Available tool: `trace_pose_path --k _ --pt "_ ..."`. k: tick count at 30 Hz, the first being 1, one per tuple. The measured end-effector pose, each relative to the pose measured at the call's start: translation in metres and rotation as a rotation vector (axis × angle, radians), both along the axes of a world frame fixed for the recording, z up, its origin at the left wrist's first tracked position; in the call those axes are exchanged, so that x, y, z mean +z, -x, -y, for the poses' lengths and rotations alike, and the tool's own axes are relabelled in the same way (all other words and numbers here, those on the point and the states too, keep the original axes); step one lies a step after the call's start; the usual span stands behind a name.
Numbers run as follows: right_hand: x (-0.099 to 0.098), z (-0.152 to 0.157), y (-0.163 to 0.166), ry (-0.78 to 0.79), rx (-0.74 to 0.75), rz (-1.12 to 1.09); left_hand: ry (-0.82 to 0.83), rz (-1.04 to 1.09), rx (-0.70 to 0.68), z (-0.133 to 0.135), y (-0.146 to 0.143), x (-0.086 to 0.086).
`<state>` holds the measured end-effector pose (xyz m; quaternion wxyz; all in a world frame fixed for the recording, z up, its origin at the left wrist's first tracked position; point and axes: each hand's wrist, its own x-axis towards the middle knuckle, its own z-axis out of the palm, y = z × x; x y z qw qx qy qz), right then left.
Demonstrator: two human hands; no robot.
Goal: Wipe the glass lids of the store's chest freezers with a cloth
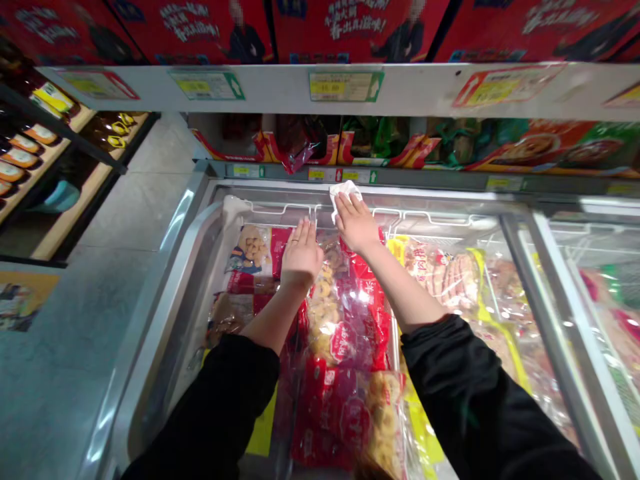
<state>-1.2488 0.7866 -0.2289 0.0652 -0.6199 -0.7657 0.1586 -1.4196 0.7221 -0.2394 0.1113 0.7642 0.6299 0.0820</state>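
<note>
I stand over a chest freezer with a sliding glass lid. My left hand lies flat on the glass, fingers stretched out together, holding nothing. My right hand presses a crumpled white cloth onto the glass near the freezer's far rim, fingers laid over it. Under the glass lie red and clear bags of frozen food, directly beneath both hands. Both forearms are bare below black sleeves.
The freezer's metal frame runs down the left; a lid divider crosses on the right. A shelf with price tags hangs above, with packaged goods behind the freezer. Grey floor and a bottle rack lie left.
</note>
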Motion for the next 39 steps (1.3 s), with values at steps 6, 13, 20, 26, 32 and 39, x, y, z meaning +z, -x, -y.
trace_pose_path --k 6,13,20,26,32,39 --pt "-0.007 0.038 -0.046 -0.056 0.156 -0.107 -0.034 -0.005 -0.005 0.001 0.003 -0.003" --pt "-0.01 -0.008 -0.048 -0.04 -0.086 -0.059 -0.078 0.034 -0.022 0.002 0.01 -0.009" --pt "-0.006 0.013 -0.046 -0.025 0.129 -0.104 -0.107 0.061 -0.004 0.003 0.009 -0.006" --pt "-0.006 0.033 -0.093 -0.027 0.085 -0.034 -0.115 0.113 0.016 0.001 0.009 -0.006" --pt "-0.019 -0.009 -0.078 -0.054 -0.03 -0.06 -0.083 0.108 0.028 0.001 0.009 -0.003" --pt "-0.004 0.03 -0.089 -0.009 0.19 -0.067 -0.085 0.092 0.024 0.001 0.007 0.002"
